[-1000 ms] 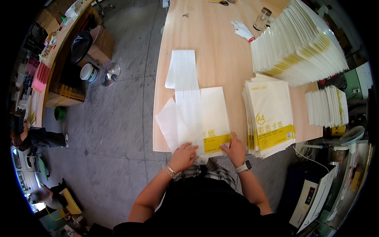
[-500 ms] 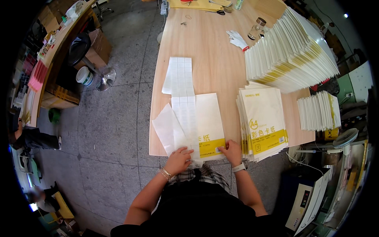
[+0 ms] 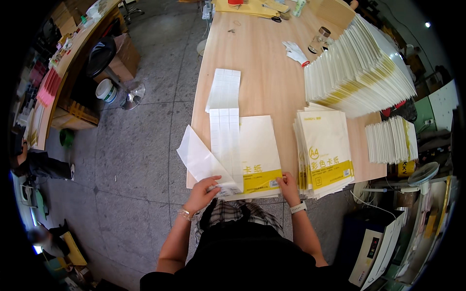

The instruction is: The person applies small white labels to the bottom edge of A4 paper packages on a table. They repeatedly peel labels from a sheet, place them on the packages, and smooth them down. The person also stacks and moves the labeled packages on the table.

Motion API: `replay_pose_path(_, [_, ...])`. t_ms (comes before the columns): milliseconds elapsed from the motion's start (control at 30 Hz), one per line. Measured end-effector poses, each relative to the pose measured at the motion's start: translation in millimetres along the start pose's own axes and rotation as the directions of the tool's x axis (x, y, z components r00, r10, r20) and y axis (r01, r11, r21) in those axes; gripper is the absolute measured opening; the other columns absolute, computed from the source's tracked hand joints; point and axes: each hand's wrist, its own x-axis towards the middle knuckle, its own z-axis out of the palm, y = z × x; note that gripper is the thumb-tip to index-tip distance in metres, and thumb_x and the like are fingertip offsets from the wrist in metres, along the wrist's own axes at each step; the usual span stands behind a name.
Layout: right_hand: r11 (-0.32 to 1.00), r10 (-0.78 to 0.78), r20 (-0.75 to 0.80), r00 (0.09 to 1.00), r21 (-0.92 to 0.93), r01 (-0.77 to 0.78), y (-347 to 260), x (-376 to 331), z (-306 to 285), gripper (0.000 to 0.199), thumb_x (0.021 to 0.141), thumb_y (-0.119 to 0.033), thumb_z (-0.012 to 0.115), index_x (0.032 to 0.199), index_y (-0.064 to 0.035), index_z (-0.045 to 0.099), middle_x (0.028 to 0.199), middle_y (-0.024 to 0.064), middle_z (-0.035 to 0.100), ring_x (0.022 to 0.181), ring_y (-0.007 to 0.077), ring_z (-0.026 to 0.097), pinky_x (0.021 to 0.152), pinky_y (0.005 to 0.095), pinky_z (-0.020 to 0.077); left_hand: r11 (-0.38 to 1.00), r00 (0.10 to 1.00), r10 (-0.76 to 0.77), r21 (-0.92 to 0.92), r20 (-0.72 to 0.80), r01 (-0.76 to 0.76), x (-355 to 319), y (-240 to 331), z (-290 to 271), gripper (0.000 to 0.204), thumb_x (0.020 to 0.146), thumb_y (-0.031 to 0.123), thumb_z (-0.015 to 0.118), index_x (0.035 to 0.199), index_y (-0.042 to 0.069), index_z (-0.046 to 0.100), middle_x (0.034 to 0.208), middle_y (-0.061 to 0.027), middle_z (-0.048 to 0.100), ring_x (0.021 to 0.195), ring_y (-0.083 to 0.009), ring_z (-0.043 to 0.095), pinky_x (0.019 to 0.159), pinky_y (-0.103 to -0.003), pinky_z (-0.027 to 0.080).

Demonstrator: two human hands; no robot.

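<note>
A grey speckled floor with dark, straight seams (image 3: 141, 155) spreads around a broad, pale wood-grain table (image 3: 262, 72). To the left, a black-seated stool with a chrome pedestal (image 3: 113, 75) stands near a long brown wooden bench (image 3: 68, 62). At upper right, a small white light (image 3: 427, 24) glows.

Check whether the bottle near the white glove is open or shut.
Shut: the clear bottle has its brown cap on top. How tight the cap is, I can't tell.
</note>
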Motion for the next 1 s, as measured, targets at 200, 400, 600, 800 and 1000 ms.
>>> replay_pose_path(200, [0.966,-0.255,-0.257,0.932,-0.106,0.235,-38.7,-19.2,-19.8,0.012,0.084,-0.009,0.051,0.093,-0.0012,0.053,0.076,0.0034,0.054,0.069,0.0095,0.048,0.061,0.0241,0.0406,0.993,0.983,0.089,0.088,-0.158,-0.075,-7.3,20.3,-21.7,0.010,0.076,0.006,0.060,0.082,0.000,0.057,0.091,-0.0102,0.059,0.079,-0.0177,0.057,0.060,-0.027,0.046])
replay_pose_path(400, [0.965,-0.241,-0.441,0.865,-0.012,0.263,-81.3,-31.3,-165.1,0.016,0.087,-0.015,0.050,0.093,-0.0018,0.057,0.076,-0.0038,0.052,0.068,0.0026,0.043,0.057,0.0167,0.0347,0.998,0.970,0.052,0.056,-0.237,-0.039,-7.3,43.7,-13.4,0.011,0.073,0.005,0.065,0.079,0.000,0.057,0.075,-0.0073,0.059,0.067,-0.0135,0.056,0.059,-0.024,0.045])
replay_pose_path(600, [0.728,-0.438,-0.314,0.842,-0.673,0.129,10.4,16.3,-250.8,0.030,0.073,-0.003,0.058,0.103,-0.0007,0.055,0.100,0.0167,0.051,0.094,0.0311,0.046,0.081,0.0378,0.0392,0.986,0.979,-0.013,-0.168,-0.205,-0.023,1.6,51.2,5.0,0.014,0.072,0.005,0.068,0.080,0.000,0.057,0.073,-0.0047,0.060,0.070,-0.0070,0.055,0.062,-0.021,0.045])
replay_pose_path(800, [0.851,-0.497,-0.412,0.764,-0.406,0.334,-63.6,-6.5,-120.1,0.025,0.078,-0.002,0.055,0.103,-0.0030,0.054,0.100,0.0111,0.054,0.085,0.0260,0.052,0.079,0.0376,0.0420,0.997,0.981,-0.015,-0.083,-0.193,-0.001,1.2,68.0,16.5,0.012,0.072,0.008,0.068,0.077,-0.001,0.061,0.071,-0.0052,0.061,0.066,-0.0079,0.055,0.059,-0.021,0.045])
replay_pose_path(1000, [0.832,-0.513,0.349,0.784,-0.022,0.554,-133.4,-31.4,45.7,0.027,0.071,-0.011,0.066,0.096,-0.0051,0.061,0.097,0.0115,0.057,0.092,0.0260,0.053,0.079,0.0336,0.0426,0.987,0.998,-0.029,-0.162,-0.061,0.019,6.5,72.7,27.4,0.011,0.076,0.009,0.065,0.081,-0.001,0.061,0.073,-0.0032,0.060,0.069,-0.0058,0.052,0.061,-0.020,0.043])
